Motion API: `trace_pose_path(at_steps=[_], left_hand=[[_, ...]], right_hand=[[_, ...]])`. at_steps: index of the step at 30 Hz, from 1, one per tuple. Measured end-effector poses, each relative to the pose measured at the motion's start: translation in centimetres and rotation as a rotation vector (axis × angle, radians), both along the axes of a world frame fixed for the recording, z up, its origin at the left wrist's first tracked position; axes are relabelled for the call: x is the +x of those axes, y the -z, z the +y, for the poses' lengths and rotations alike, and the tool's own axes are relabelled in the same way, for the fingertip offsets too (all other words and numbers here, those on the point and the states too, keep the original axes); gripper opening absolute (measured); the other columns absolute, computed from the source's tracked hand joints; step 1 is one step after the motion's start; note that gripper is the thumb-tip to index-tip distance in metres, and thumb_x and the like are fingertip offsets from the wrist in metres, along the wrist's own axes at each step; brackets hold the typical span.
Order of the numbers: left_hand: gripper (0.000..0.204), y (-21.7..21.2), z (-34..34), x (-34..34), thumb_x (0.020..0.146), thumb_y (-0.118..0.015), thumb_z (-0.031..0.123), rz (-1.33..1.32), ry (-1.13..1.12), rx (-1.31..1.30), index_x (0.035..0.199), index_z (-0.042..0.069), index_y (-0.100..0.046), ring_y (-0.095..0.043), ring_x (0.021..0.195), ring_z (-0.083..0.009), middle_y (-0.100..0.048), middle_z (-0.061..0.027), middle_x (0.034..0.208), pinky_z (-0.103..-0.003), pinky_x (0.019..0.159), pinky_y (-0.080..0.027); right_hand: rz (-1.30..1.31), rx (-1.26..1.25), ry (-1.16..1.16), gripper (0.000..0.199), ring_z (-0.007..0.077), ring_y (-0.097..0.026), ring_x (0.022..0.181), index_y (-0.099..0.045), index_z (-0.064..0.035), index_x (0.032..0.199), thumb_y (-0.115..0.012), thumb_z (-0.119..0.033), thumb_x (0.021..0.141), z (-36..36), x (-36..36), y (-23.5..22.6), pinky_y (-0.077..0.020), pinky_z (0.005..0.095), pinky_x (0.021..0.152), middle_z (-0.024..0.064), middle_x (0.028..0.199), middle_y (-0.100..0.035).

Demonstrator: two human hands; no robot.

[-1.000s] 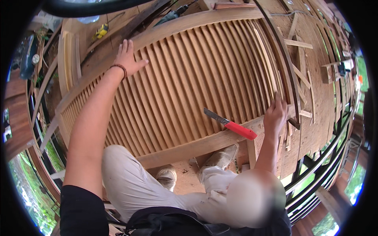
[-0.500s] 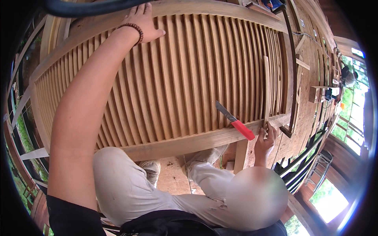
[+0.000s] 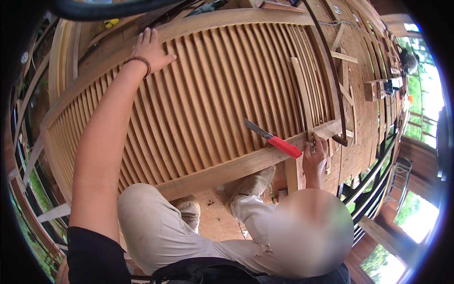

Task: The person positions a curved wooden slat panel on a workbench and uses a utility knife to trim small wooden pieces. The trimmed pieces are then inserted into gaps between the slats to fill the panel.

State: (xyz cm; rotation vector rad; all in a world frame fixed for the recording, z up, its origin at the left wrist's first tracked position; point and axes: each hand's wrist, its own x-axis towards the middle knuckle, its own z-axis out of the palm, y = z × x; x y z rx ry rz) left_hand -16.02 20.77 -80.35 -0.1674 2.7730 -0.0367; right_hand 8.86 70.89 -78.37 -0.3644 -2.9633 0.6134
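Left hand: my left hand (image 3: 150, 51) lies flat, fingers spread, on the louvered wooden panel (image 3: 208, 99).
Right hand: my right hand (image 3: 316, 152) grips the panel's lower rail.
Knife: the red-handled knife (image 3: 273, 138) rests loose on the slats, beside my right hand.

Loose wood offcuts (image 3: 344, 57), perhaps clamps (image 3: 388, 87)

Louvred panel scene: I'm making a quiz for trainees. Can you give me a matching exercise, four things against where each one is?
Things:
1. left hand
2. right hand
3. knife
4. loose slat

Places:
A. lying on the slats, right side
B. flat on the panel's far edge
C. at the near rail's right end
D. resting across slats and near rail

Pairs: 1-B, 2-C, 3-D, 4-A
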Motion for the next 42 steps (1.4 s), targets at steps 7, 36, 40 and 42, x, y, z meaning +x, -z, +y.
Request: trace_pose_path(at_steps=[7,36,40,42], left_hand=[[0.117,0.8,-0.8,-0.6,0.087,-0.068,0.065,-0.005,0.022,0.051,0.165,0.002,-0.007,-0.007,0.160,-0.0356,-0.003,-0.0204,0.173,-0.043,0.130,-0.015],[0.053,-14.4,19.2,13.6,0.111,-0.043,0.042,0.137,-0.403,2.011,0.142,0.000,-0.051,-0.053,0.065,-0.0118,-0.054,-0.0015,0.088,-0.029,0.061,-0.047],[0.049,-15.1,19.2,15.0,0.111,-0.039,0.038,-0.098,-0.247,2.036,0.138,-0.001,-0.052,-0.049,0.063,-0.0087,-0.055,-0.0008,0.087,-0.024,0.057,-0.042],[0.045,-15.1,20.2,15.4,0.111,-0.038,0.035,-0.108,-0.118,1.916,0.135,-0.001,-0.053,-0.050,0.064,-0.0084,-0.057,-0.0020,0.089,-0.024,0.057,-0.043]], right_hand=[[0.064,-0.017,0.029,0.044,0.0397,-0.056,0.120,-0.064,-0.0009,0.132,-0.071,-0.013,0.090,0.9,1.6,1.0,-0.0459,0.0488,0.104,0.0186,0.125,-0.061],[0.128,-0.440,-0.519,0.044,0.0331,-0.064,0.106,-0.067,-0.0056,0.121,-0.081,-0.012,0.080,-7.7,3.9,-3.5,-0.0498,0.0458,0.092,0.0132,0.117,-0.066],[0.096,-0.006,-0.368,0.043,0.0323,-0.060,0.115,-0.066,-0.0083,0.121,-0.079,-0.022,0.082,-7.6,0.4,-2.9,-0.0420,0.0527,0.101,0.0101,0.120,-0.065],[0.102,0.022,-0.417,0.037,0.0328,-0.059,0.113,-0.065,-0.0082,0.117,-0.076,-0.021,0.084,-6.5,-0.1,-1.8,-0.0436,0.0517,0.099,0.0102,0.117,-0.065]])
